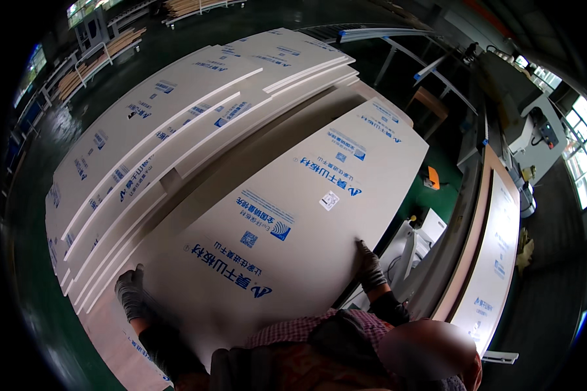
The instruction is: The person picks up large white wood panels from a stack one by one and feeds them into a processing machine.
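Checked clothing of the person lies nearest to the camera at the lower edge, and beside it is a blurred round shape that I cannot make out. Both forearms come from below in dark sleeves, spread apart, with grey gloves on the hands. Left hand is bent at the left edge of a large pale board, near its close end; whether its fingers close around the edge, I cannot tell. Right hand grasps the opposite edge, thumb upon the top face, other fingers mostly hidden.

This board lies flat in front of the person, just to the right of a stack of similar boards. Its long axis runs away from the body, toward the upper right. Blue print covers its face. The near end is partly hidden by the clothing, and its underside cannot be seen.
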`<action>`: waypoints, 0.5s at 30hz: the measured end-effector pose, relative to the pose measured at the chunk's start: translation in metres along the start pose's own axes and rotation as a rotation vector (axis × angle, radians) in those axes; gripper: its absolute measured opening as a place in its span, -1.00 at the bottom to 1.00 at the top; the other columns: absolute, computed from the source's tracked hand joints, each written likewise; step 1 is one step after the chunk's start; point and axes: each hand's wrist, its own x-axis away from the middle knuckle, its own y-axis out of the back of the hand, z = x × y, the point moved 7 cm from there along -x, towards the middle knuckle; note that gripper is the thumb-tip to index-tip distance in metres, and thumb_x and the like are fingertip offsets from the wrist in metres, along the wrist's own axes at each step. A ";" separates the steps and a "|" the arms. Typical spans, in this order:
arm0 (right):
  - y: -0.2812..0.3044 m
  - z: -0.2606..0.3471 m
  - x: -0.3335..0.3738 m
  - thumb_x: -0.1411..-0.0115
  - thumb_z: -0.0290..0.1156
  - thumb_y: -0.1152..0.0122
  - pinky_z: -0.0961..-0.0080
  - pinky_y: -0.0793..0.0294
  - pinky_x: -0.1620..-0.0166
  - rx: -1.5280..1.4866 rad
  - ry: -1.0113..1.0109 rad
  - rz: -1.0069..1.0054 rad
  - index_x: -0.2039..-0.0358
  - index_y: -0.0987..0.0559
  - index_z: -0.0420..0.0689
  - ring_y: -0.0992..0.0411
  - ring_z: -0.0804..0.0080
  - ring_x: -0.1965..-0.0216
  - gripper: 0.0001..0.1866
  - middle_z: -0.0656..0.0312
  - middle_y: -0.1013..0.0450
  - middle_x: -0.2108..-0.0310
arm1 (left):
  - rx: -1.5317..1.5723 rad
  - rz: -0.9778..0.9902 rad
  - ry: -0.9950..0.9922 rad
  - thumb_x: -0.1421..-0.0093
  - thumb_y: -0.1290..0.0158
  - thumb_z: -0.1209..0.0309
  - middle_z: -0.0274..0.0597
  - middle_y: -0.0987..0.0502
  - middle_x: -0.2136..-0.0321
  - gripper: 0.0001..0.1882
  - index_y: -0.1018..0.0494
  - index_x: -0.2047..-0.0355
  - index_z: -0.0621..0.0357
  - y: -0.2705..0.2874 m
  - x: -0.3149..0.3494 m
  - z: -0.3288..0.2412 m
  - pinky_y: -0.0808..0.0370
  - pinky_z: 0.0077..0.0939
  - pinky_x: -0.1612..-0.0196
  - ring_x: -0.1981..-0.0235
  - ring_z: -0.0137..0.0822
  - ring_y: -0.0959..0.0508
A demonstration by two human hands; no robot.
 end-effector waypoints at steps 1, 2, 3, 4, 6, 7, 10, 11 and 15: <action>-0.006 -0.008 -0.006 -0.26 -0.18 -0.05 0.48 -0.36 -0.04 0.008 -0.022 0.012 0.04 -0.48 -0.15 -0.39 0.45 0.10 -0.64 0.28 -0.47 0.14 | 0.021 0.014 0.041 -0.10 0.02 -0.10 0.11 -0.52 0.45 -0.49 -0.53 0.52 0.15 -0.004 0.000 0.010 -0.41 -0.11 0.20 0.32 0.10 -0.51; -0.012 -0.016 -0.012 -0.27 -0.20 -0.04 0.50 -0.36 -0.04 0.013 -0.041 0.021 0.04 -0.48 -0.15 -0.39 0.46 0.10 -0.65 0.29 -0.47 0.14 | -0.004 0.036 0.049 -0.10 0.02 -0.10 0.10 -0.52 0.44 -0.49 -0.53 0.52 0.14 -0.005 -0.002 0.008 -0.42 -0.12 0.21 0.31 0.09 -0.52; -0.015 -0.021 -0.018 -0.28 -0.22 -0.03 0.51 -0.36 -0.05 0.016 -0.059 0.025 0.04 -0.48 -0.15 -0.39 0.48 0.09 -0.66 0.30 -0.47 0.14 | -0.002 0.047 0.081 -0.10 0.02 -0.10 0.10 -0.52 0.45 -0.49 -0.53 0.52 0.14 -0.019 -0.006 0.014 -0.42 -0.12 0.21 0.32 0.09 -0.52; -0.038 -0.024 -0.015 -0.29 -0.26 -0.01 0.55 -0.36 -0.05 0.193 -0.021 0.116 0.03 -0.47 -0.15 -0.39 0.51 0.08 -0.68 0.32 -0.46 0.13 | -0.011 0.050 0.138 -0.10 0.02 -0.10 0.10 -0.52 0.45 -0.49 -0.53 0.53 0.15 -0.029 -0.002 0.037 -0.42 -0.12 0.22 0.32 0.09 -0.52; -0.059 -0.039 -0.024 -0.29 -0.25 -0.02 0.54 -0.38 -0.03 0.082 -0.061 0.142 0.04 -0.47 -0.14 -0.40 0.50 0.10 -0.68 0.32 -0.47 0.14 | -0.039 0.029 0.155 -0.10 0.01 -0.10 0.13 -0.51 0.46 -0.48 -0.52 0.55 0.16 -0.044 -0.012 0.066 -0.42 -0.13 0.24 0.33 0.10 -0.52; -0.069 -0.039 -0.031 -0.28 -0.24 -0.03 0.54 -0.39 -0.01 0.039 -0.071 0.157 0.04 -0.47 -0.13 -0.40 0.49 0.12 -0.69 0.32 -0.47 0.15 | 0.026 0.029 0.157 -0.09 0.00 -0.11 0.12 -0.51 0.47 -0.48 -0.52 0.55 0.16 -0.042 -0.008 0.059 -0.42 -0.14 0.25 0.34 0.10 -0.51; -0.070 -0.038 -0.050 -0.26 -0.18 -0.06 0.43 -0.45 0.07 0.121 -0.105 0.055 0.14 -0.50 -0.10 -0.44 0.44 0.18 -0.71 0.31 -0.49 0.23 | 0.101 0.036 0.121 -0.07 -0.05 -0.08 0.07 -0.51 0.53 -0.48 -0.51 0.54 0.20 -0.040 -0.025 0.045 -0.41 -0.17 0.30 0.42 0.06 -0.51; -0.067 -0.036 -0.058 -0.25 -0.16 -0.07 0.40 -0.47 0.09 0.137 -0.121 0.039 0.15 -0.50 -0.09 -0.44 0.43 0.20 -0.71 0.31 -0.49 0.25 | 0.135 -0.004 0.104 -0.07 -0.06 -0.07 0.06 -0.51 0.54 -0.49 -0.51 0.55 0.20 -0.049 -0.040 0.046 -0.41 -0.18 0.31 0.45 0.04 -0.51; -0.071 -0.038 -0.083 -0.22 -0.09 -0.10 0.29 -0.51 0.20 0.167 -0.193 0.035 0.16 -0.49 -0.07 -0.47 0.41 0.30 -0.66 0.29 -0.50 0.26 | 0.186 -0.081 0.037 -0.06 -0.10 -0.05 0.03 -0.50 0.58 -0.52 -0.50 0.57 0.19 -0.060 -0.084 0.026 -0.41 -0.20 0.34 0.50 0.00 -0.50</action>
